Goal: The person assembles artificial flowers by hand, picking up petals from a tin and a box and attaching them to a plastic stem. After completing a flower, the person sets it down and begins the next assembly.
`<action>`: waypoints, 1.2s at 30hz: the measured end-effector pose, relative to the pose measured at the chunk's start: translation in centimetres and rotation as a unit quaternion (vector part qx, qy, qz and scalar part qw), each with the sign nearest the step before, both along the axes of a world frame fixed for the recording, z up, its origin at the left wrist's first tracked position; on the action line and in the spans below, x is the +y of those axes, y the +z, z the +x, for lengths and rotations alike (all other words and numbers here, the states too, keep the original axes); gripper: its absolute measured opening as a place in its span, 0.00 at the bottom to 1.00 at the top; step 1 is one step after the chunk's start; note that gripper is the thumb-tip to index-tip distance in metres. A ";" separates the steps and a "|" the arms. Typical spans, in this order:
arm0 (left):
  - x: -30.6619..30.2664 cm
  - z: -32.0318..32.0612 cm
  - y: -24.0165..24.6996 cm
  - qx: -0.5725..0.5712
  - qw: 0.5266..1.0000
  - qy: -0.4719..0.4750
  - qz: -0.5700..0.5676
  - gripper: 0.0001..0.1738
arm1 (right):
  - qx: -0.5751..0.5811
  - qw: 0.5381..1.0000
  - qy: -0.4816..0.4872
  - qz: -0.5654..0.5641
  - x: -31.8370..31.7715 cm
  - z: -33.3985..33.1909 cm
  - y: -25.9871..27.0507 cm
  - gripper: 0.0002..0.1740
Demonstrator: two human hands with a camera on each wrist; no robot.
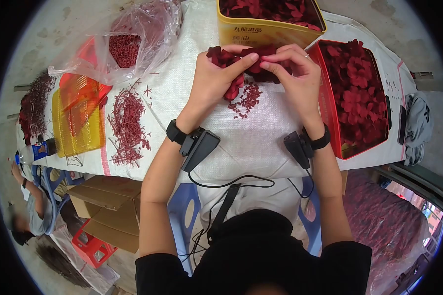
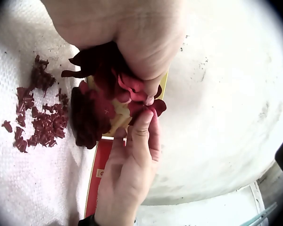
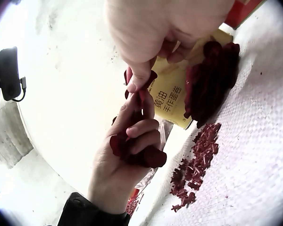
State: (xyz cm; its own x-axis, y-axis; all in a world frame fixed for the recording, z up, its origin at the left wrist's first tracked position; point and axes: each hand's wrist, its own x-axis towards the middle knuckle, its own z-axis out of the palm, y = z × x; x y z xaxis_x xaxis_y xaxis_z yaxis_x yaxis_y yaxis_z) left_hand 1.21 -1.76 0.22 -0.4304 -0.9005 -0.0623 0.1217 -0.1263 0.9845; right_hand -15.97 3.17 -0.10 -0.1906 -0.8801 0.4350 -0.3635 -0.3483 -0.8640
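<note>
Black-sleeved arms are stretched over the white woven sheet (image 1: 261, 142) covering the table. A bunch of dark red fabric petals (image 1: 232, 90) is gripped in the curled fingers of the left hand (image 1: 214, 78), near the sheet's far edge, just before the yellow metal tin (image 1: 266, 33). One petal is pinched by the right hand (image 1: 293, 73).

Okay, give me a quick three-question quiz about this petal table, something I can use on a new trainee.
1. True or false: the left hand and right hand both hold petals.
2. The red tin holds: A petals, B stems, C nothing.
3. Fill in: the bag lies to the ___ of the yellow tin.

Key: 1 true; 2 A; 3 left.
</note>
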 end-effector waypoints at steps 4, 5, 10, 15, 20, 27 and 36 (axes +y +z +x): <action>0.0 0.1 -0.2 0.004 1.000 -0.003 0.002 0.14 | -0.002 1.000 -0.005 0.005 0.0 0.0 0.0 0.07; 0.0 0.1 -0.2 0.004 1.000 -0.003 0.004 0.14 | 0.001 1.000 -0.006 0.001 0.0 0.0 0.0 0.07; 0.0 0.1 0.1 0.012 1.000 -0.007 0.020 0.13 | 0.001 1.000 -0.007 0.009 0.1 0.1 0.1 0.07; 0.0 -0.1 -0.1 0.002 1.000 -0.006 -0.001 0.13 | -0.015 1.000 -0.012 0.021 0.2 0.2 0.3 0.07; 0.0 -0.1 -0.2 -0.005 1.000 -0.010 -0.013 0.14 | -0.018 1.000 0.002 0.012 0.1 0.0 -0.1 0.07; 0.0 0.0 -0.1 -0.007 1.000 -0.017 -0.018 0.13 | -0.183 0.975 0.087 0.090 0.3 -0.1 0.1 0.08; 0.1 0.1 0.3 -0.020 0.999 -0.031 -0.026 0.11 | -0.184 0.978 0.062 0.072 0.5 0.3 0.7 0.14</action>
